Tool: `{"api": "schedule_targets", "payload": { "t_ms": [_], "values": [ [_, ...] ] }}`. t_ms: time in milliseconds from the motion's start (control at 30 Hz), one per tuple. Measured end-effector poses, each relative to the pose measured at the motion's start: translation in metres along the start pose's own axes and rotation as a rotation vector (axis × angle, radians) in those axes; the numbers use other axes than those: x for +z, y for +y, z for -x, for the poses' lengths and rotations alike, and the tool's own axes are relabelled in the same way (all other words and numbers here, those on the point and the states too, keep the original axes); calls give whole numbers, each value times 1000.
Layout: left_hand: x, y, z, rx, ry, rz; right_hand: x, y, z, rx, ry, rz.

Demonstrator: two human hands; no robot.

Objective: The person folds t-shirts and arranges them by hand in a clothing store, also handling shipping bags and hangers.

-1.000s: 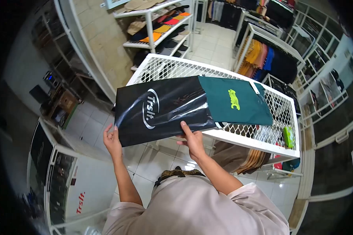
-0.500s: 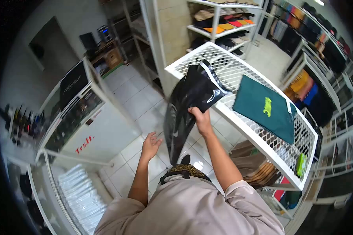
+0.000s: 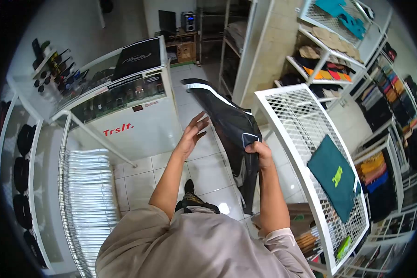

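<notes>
A black plastic bag or garment with a white stripe along its upper edge hangs in the air in front of me. My right hand grips its right side, thumb on top near a small white outline. To the left of it, my left hand has its fingers apart and holds nothing. A folded dark green shirt with a lime print lies on a white mesh rack at the right.
A glass display counter with red lettering stands at the front left. Packed clear-plastic items hang on a rail at the lower left. Shelves of caps stand at the upper right. A small bright green item lies on the rack's near end.
My view has turned to the left. The black item has swung away from above the mesh rack, its striped end now pointing left. My left hand has risen towards it.
</notes>
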State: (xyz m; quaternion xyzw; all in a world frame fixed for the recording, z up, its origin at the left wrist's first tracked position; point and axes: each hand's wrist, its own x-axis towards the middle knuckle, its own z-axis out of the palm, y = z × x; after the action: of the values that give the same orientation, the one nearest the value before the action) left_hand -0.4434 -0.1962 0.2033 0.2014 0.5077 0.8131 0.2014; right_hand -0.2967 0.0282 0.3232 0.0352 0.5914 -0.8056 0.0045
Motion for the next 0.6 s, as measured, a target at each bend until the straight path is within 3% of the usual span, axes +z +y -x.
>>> {"api": "schedule_targets", "payload": {
  "t_ms": [133,200,233,267,300,400,467,600],
  "values": [
    [-34,3,-3,85,-20,168,26,2,-39,60,-11,-98],
    [-55,12,-1,131,32,185,37,10,-67,48,-40,-123],
    [-66,20,3,153,108,186,30,7,-88,74,-174,64],
    [-78,30,1,178,179,186,33,13,-105,73,-195,66],
    [-85,44,2,260,223,231,51,8,-113,-17,-162,17],
    [-141,78,7,238,358,119,60,25,-170,-114,-101,-100],
    [-164,112,9,248,400,64,81,12,-203,-216,-196,-105],
    [-202,165,4,290,453,-77,116,11,-266,-217,-204,-118]
  ]
}}
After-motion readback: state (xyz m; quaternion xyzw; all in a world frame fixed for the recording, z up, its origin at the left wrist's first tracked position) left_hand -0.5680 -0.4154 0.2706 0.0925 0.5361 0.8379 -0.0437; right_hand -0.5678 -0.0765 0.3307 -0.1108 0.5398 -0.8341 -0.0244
